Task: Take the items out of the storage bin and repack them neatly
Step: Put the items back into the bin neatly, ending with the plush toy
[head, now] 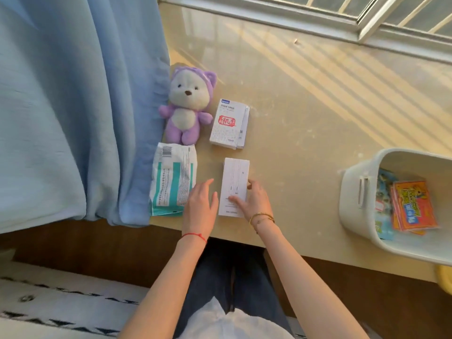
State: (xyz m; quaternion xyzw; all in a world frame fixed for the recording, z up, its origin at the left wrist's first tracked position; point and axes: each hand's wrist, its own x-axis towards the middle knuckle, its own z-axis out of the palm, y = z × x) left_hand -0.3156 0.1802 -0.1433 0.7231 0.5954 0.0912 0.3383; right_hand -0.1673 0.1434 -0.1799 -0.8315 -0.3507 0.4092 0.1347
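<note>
Plain white box (234,184) on the table (305,123), gripped by right hand (255,200), left hand (199,204) just beside, storage bin (362,192) well right of the box.

Upper white box (229,123): showing a blue logo reading roughly "NOVO", over a red stamp-like mark.
Wipes pack (172,182): showing a barcode; its print is too small to read.
Other print: appearing blurred.

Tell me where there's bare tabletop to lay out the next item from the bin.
Bare: between the plain white box and the bin, plus the far tabletop toward the window. Crowded: left by the curtain, around plush, packet and printed box.
</note>
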